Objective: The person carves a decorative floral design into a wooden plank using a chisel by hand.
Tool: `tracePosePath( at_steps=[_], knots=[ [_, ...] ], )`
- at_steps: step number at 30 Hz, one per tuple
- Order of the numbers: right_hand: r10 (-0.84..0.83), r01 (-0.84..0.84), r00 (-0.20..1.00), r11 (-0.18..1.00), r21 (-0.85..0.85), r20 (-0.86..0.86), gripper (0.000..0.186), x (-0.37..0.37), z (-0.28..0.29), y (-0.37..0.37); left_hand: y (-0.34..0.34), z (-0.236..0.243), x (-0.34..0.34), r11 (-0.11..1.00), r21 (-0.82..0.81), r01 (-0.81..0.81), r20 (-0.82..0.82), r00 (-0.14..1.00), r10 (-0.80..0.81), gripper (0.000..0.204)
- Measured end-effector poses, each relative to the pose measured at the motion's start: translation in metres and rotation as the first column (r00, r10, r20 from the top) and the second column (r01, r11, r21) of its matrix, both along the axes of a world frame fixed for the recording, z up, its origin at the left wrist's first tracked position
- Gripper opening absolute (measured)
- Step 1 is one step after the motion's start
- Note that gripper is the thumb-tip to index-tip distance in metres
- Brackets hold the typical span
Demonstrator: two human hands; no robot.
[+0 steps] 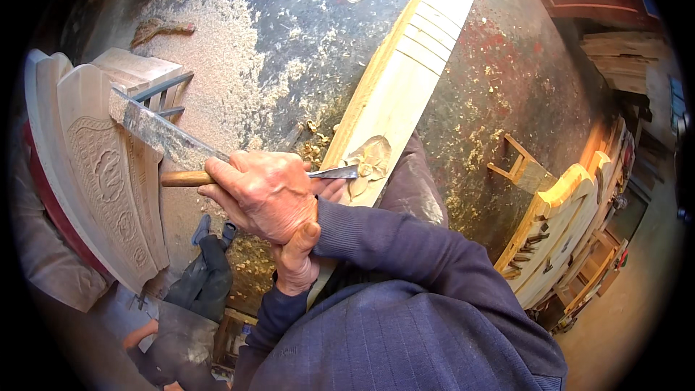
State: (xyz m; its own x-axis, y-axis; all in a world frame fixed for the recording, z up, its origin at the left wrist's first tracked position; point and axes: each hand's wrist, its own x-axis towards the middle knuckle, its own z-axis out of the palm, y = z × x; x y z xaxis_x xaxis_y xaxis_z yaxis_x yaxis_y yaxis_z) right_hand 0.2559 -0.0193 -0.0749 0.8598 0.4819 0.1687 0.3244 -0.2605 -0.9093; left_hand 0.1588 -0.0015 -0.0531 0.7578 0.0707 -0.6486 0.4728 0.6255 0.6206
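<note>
My right hand (260, 192) is closed around a carving chisel (184, 179), its wooden handle sticking out to the left. The flat metal blade points right and meets a carved flower (371, 159) in relief on a long pale wooden board (405, 94). Crossing under the right wrist, my left hand (297, 264) has its thumb up against that wrist. Its fingertips show beside the blade, closed about the chisel's front part; the right hand hides most of the grip. The board slants away from me, with several lines across its far end.
At left stands a large carved wooden panel (108, 166), with a metal-legged piece (163, 137) near it. Sawdust (210, 58) covers the floor. Another person (195, 282) is at lower left. At right are a small wooden stool (525, 166) and a bench with tools (557, 235).
</note>
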Motion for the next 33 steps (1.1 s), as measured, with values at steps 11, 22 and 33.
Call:
tracePosePath(
  at_steps=[11,22,33],
  knots=[
    [-0.068,0.071,0.996,0.996,-0.048,0.06,0.021,0.003,-0.003,0.005,0.006,0.0,0.002,1.0,-0.011,0.02,-0.037,0.999,-0.02,0.122],
    [0.244,-0.249,0.943,0.968,-0.004,0.228,0.041,-0.026,0.006,-0.007,-0.018,0.001,-0.027,0.999,0.016,-0.043,0.078,0.996,0.042,0.129],
    [0.191,-0.206,0.967,0.976,0.075,0.166,0.037,-0.028,-0.001,-0.015,-0.022,-0.001,-0.025,0.998,0.068,-0.013,0.085,0.996,0.008,0.123]
  ],
)
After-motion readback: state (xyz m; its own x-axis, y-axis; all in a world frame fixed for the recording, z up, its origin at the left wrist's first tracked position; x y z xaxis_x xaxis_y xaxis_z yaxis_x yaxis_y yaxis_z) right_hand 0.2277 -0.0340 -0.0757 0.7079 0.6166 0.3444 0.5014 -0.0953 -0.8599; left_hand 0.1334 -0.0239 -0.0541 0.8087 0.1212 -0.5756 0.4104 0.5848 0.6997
